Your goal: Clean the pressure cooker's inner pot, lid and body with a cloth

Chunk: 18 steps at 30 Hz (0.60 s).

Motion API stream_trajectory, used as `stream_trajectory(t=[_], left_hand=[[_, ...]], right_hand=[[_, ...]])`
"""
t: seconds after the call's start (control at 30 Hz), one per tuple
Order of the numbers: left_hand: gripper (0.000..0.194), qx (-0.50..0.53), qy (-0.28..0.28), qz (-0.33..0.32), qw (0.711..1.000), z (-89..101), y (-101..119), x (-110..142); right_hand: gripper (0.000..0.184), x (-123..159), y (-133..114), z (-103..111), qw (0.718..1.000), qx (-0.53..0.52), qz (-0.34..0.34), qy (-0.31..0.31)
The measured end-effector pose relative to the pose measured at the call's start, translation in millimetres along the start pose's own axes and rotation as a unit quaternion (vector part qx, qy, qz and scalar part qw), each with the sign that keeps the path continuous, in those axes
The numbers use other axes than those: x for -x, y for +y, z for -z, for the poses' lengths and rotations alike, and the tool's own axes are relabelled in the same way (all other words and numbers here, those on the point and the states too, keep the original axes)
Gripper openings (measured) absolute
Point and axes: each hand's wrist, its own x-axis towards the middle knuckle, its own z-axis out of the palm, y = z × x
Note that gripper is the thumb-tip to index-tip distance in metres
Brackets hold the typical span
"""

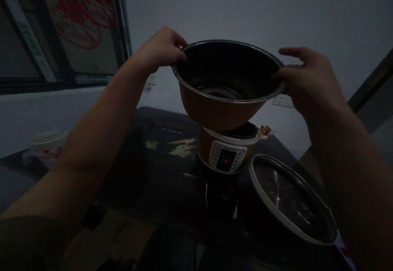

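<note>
A wide pot (221, 113), dark inside and orange-brown outside, hangs tilted toward me in the air between my hands. My left hand (166, 50) pinches its rim at the left, thumb over the edge. At the right rim, my right hand (310, 72) grips with the thumb inside the edge and a finger stretched out. Just below and behind the pot stands a cooker base (229, 156) with a control panel on its front; its open top is partly hidden by the pot. To its right lies a round lid (291, 199) with a pale rim, underside up.
The dark table (147, 185) bears a gold bird pattern. On the left stands a white tub (47, 140) with red marks. A wall socket (282, 100) is behind my right hand. A window (70, 21) with red paper-cut decorations is at upper left.
</note>
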Motion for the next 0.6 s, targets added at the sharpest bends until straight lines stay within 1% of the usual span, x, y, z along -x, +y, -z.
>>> stream_trajectory(t=[0.1, 0.17, 0.27, 0.4, 0.53, 0.6], left_hand=[[0.041, -0.005, 0.013, 0.022, 1.000, 15.1, -15.1, 40.3], [0.042, 0.014, 0.024, 0.044, 0.999, 17.4, -28.1, 69.3], [0.046, 0.067, 0.026, 0.081, 0.994, 14.6, -50.5, 110.2], [0.053, 0.165, -0.008, 0.156, 0.974, 3.3, -83.1, 150.0], [0.050, 0.158, -0.044, 0.206, 0.965, -19.7, -116.0, 172.5], [0.048, 0.154, -0.065, 0.230, 0.959, -33.3, -131.4, 179.8]], right_hand=[[0.050, 35.2, -7.9, -14.8, 0.997, -0.060, 0.017, -0.040], [0.050, 60.9, -12.1, -23.8, 0.994, -0.094, -0.001, -0.061], [0.049, 97.0, -13.1, -35.2, 0.986, -0.127, -0.034, -0.104], [0.041, 135.5, 1.7, -51.2, 0.976, -0.145, -0.069, -0.145], [0.032, 162.9, 29.6, -73.2, 0.969, -0.144, -0.116, -0.165], [0.030, 172.6, 43.5, -84.0, 0.959, -0.155, -0.151, -0.184]])
